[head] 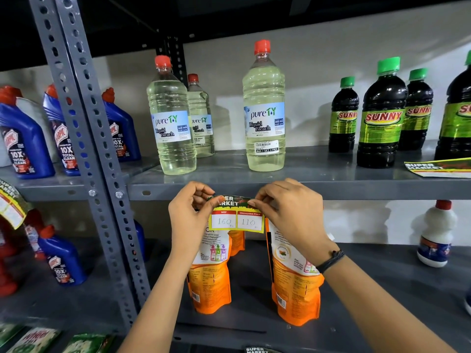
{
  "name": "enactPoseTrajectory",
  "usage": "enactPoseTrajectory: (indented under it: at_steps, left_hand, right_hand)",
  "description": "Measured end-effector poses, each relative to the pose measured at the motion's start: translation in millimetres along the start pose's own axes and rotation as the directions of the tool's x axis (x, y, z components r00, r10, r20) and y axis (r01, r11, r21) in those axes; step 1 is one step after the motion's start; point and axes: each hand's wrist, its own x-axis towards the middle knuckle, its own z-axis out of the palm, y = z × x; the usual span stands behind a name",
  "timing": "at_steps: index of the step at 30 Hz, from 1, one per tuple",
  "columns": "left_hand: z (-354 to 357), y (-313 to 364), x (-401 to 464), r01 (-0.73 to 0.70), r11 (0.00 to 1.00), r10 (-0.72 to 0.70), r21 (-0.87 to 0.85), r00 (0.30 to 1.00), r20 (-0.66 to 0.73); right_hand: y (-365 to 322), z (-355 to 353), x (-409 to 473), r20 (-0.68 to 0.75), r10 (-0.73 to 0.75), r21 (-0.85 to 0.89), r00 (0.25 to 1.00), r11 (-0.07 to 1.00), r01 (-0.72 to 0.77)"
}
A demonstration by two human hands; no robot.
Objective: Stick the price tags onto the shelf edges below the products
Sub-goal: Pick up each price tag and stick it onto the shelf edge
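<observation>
A yellow and green price tag [237, 217] reading 160 and 110 hangs just under the grey shelf edge [356, 191], below the clear liquid bleach bottles [264, 110]. My left hand [190, 212] pinches its upper left corner. My right hand [286, 210] pinches its upper right corner. The tag's top bends toward the shelf edge; whether it touches is hidden by my fingers. A stack of more tags [439, 167] lies on the shelf at the right. Another tag [11, 208] is stuck on the left shelf edge.
Dark bottles with green caps [381, 115] stand at the right, blue cleaner bottles [24, 138] at the left. Orange pouches [293, 273] stand on the lower shelf behind my wrists, a white bottle [435, 235] to their right. A perforated grey upright [99, 159] divides the shelves.
</observation>
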Motion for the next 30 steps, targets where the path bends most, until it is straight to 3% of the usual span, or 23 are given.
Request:
enactPoseTrajectory:
  at_steps: [6,12,18,23,30]
  left_hand:
    - [4.0,9.1,2.6,0.040,0.999,-0.041,-0.035,0.998,-0.044]
    - [11.0,16.5,5.8,0.047,0.993,-0.036,0.106,0.994,-0.105]
    - [9.4,14.3,9.7,-0.135,0.927,0.170,0.351,0.983,-0.069]
    - [23.1,19.9,13.7,-0.225,0.920,0.213,0.322,0.974,0.072]
    - [32.5,14.5,11.5,-0.224,0.935,0.229,0.274,0.973,0.016]
  right_hand:
    - [-2.3,-4.5,8.6,-0.023,0.144,0.123,0.989,0.982,-0.140]
    - [-5.6,-1.5,10.4,-0.063,0.185,0.093,0.981,0.980,-0.179]
    - [-7.0,0.1,11.4,-0.090,0.180,0.064,0.980,0.983,-0.174]
    - [-6.5,2.7,11.5,-0.100,0.148,0.025,0.984,0.989,-0.146]
    - [-7.6,4.7,8.3,-0.115,0.163,0.035,0.980,0.986,-0.160]
